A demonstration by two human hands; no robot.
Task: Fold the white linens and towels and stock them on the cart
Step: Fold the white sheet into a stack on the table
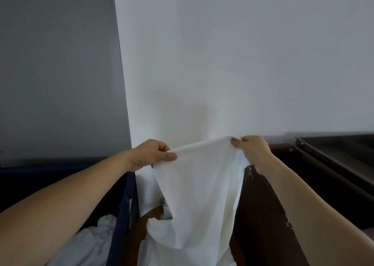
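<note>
Lower end of the thin white woven linen cloth (200,184) runs off the bottom edge; full length not visible. Small pale-green item (167,207) behind it, mostly covered, cannot identify. Crumpled white laundry (97,235) in the dark blue fabric bin (123,215), partly hidden by the left forearm. Cloth hangs in the air before the white wall (222,63), between bin and dark brown wooden furniture (263,205). Left hand (153,154) pinches one top corner with thumb and curled fingers, right hand (253,150) the other. Top edge taut, body limp, creased; frayed threads (250,172) on the right side
</note>
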